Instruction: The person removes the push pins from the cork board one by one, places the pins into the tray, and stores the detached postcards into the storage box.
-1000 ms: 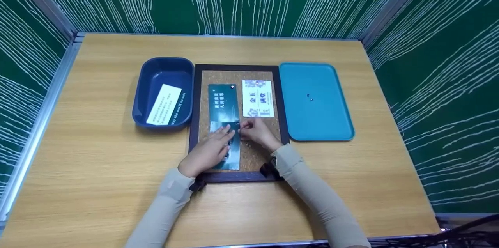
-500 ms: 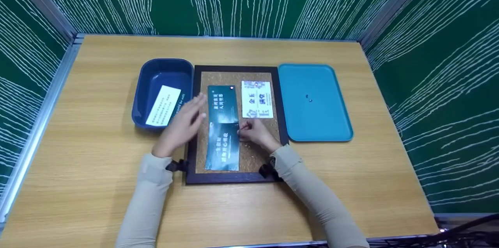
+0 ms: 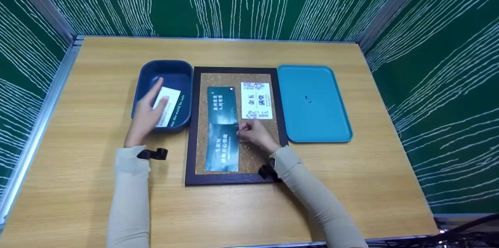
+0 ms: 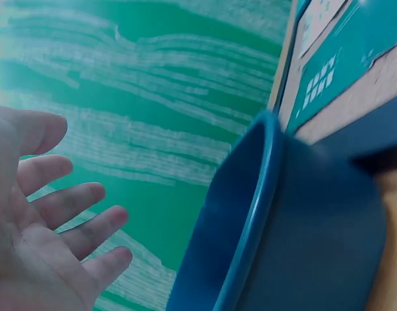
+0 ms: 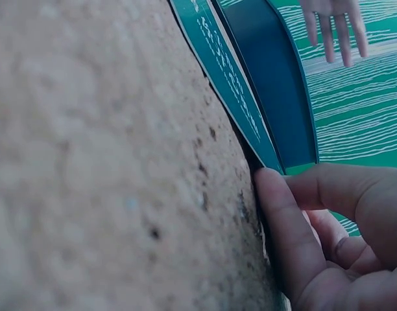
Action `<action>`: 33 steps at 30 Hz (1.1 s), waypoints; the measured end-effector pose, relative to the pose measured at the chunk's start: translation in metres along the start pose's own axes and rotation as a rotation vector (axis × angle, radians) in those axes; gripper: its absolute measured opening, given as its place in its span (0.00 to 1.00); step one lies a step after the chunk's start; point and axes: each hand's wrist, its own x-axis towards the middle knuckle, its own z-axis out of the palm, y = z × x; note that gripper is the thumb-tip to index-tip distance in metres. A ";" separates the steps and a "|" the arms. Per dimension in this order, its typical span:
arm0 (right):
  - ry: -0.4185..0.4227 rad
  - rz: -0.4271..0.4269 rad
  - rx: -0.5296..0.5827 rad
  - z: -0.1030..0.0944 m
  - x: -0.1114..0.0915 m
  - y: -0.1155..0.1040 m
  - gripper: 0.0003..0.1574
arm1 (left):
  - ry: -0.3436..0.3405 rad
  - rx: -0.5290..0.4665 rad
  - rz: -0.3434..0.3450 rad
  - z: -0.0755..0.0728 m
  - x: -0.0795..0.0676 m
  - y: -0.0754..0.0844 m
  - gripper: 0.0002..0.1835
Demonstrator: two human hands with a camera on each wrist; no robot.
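My right hand point(image 3: 257, 135) is at the right edge of the lower green card point(image 3: 221, 150), near its upper corner; thumb and forefinger pinch that edge in the right wrist view. The card lies on a dark-framed corkboard point(image 3: 253, 162), just below an upper green card point(image 3: 221, 104). A small pin point(image 3: 231, 89) shows at the upper card's top right corner. My left hand point(image 3: 145, 119), fingers spread and holding nothing, is over the dark blue bin point(image 3: 167, 69). It partly covers a white printed card point(image 3: 171, 95) in there. Beside that lies a dark card with white lettering point(image 3: 178, 112).
A white and purple card point(image 3: 255, 101) is on the board's upper right. Right of the board stands a shallow turquoise tray point(image 3: 319, 123) with a few tiny shiny pins point(image 3: 308, 100). Green walls with white streaks border the wooden table point(image 3: 70, 170) at the back and sides.
My left hand has lifted off the lower green card and moved left, over the dark blue bin. The right hand has stayed at the card's edge.
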 end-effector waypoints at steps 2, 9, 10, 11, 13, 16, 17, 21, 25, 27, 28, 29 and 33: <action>0.003 -0.001 0.017 0.001 0.000 0.001 0.04 | 0.023 -0.040 -0.037 -0.008 0.002 -0.006 0.29; 0.005 0.002 0.048 0.001 0.000 0.002 0.05 | 0.089 -0.153 -0.237 -0.029 0.004 -0.023 0.30; 0.004 0.003 0.047 0.001 0.000 0.001 0.05 | 0.099 -0.166 -0.262 -0.031 0.004 -0.026 0.30; 0.003 0.002 0.046 0.001 0.000 0.001 0.06 | 0.107 -0.177 -0.290 -0.032 0.004 -0.029 0.31; 0.004 0.001 0.037 0.001 0.000 0.001 0.06 | 0.119 -0.196 -0.338 -0.036 0.003 -0.034 0.31; 0.003 0.004 0.032 0.001 -0.001 0.001 0.05 | 0.139 -0.243 -0.385 -0.040 0.002 -0.042 0.31; 0.002 0.006 0.032 0.001 -0.001 0.001 0.04 | 0.144 -0.257 -0.401 -0.041 0.002 -0.045 0.31; 0.000 0.013 0.030 0.001 0.000 0.000 0.05 | 0.163 -0.373 -0.437 -0.044 0.003 -0.054 0.31; 0.003 0.012 0.026 0.001 0.000 0.000 0.05 | 0.178 -0.488 -0.446 -0.044 0.004 -0.062 0.31; 0.007 0.008 0.026 0.001 0.000 0.000 0.05 | 0.186 -0.537 -0.448 -0.042 0.005 -0.066 0.31; 0.010 0.005 0.028 0.001 0.000 0.000 0.04 | 0.192 -0.569 -0.451 -0.041 0.005 -0.067 0.31; 0.012 0.003 0.029 0.001 0.000 0.000 0.04 | 0.196 -0.582 -0.458 -0.040 0.006 -0.069 0.31; 0.005 -0.004 0.021 0.001 0.000 0.000 0.04 | 0.209 -0.597 -0.489 -0.036 0.009 -0.073 0.30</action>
